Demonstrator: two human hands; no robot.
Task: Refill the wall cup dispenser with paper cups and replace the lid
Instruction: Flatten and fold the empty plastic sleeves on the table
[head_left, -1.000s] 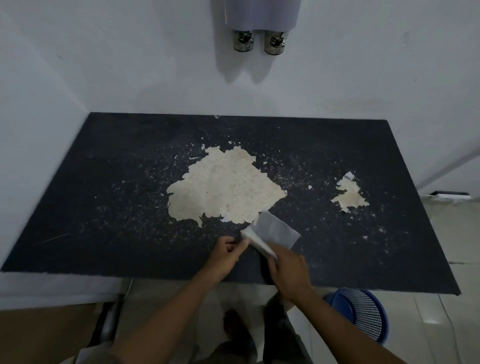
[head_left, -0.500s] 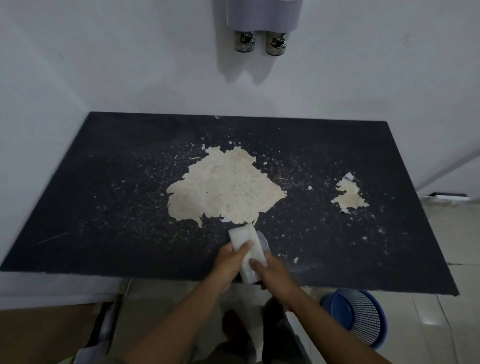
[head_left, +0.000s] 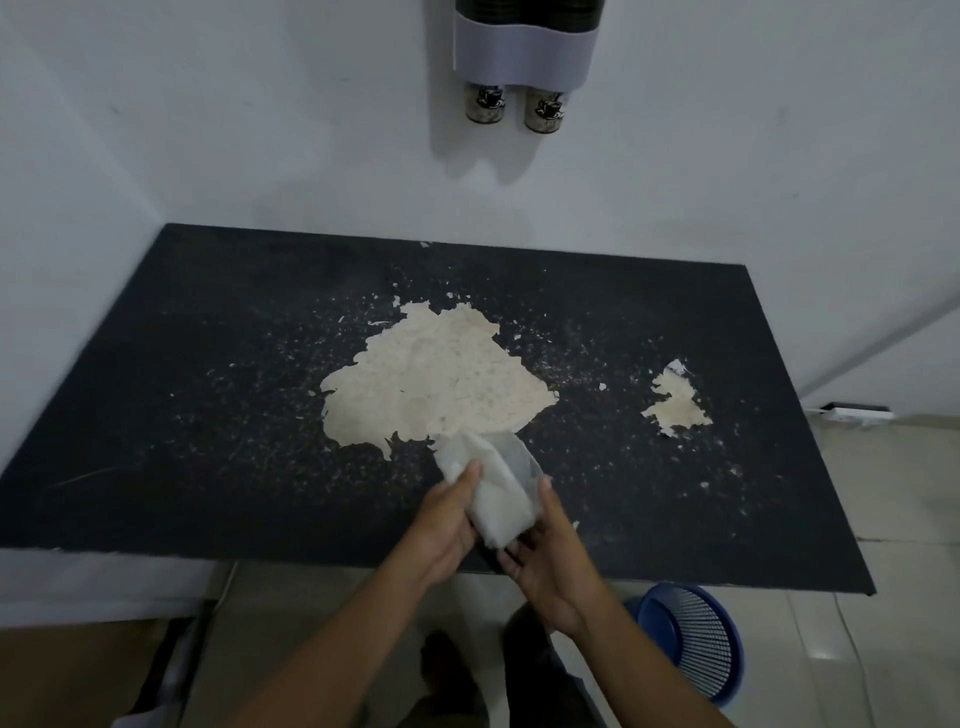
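Note:
A cup dispenser (head_left: 523, 52) hangs on the white wall at the top, its upper part dark and cut off by the frame. Two printed paper cups (head_left: 513, 108) stick out of its bottom. Over the near edge of the black table (head_left: 182, 364), my left hand (head_left: 447, 525) and my right hand (head_left: 545, 551) both hold a folded white plastic wrapper (head_left: 493, 488). The left thumb presses on its top and the right fingers cup it from below and the side. I see no lid.
The tabletop has a large pale worn patch (head_left: 441, 384) in the middle and a smaller one (head_left: 675, 405) at the right. A blue mesh basket (head_left: 691, 639) stands on the tiled floor under the table's right front corner. A white power strip (head_left: 857, 413) lies by the right wall.
The wrapper, spread flat between my hands a second ago, is folded into a compact bundle and held closer to me. The view has tilted so more of the dispenser shows.

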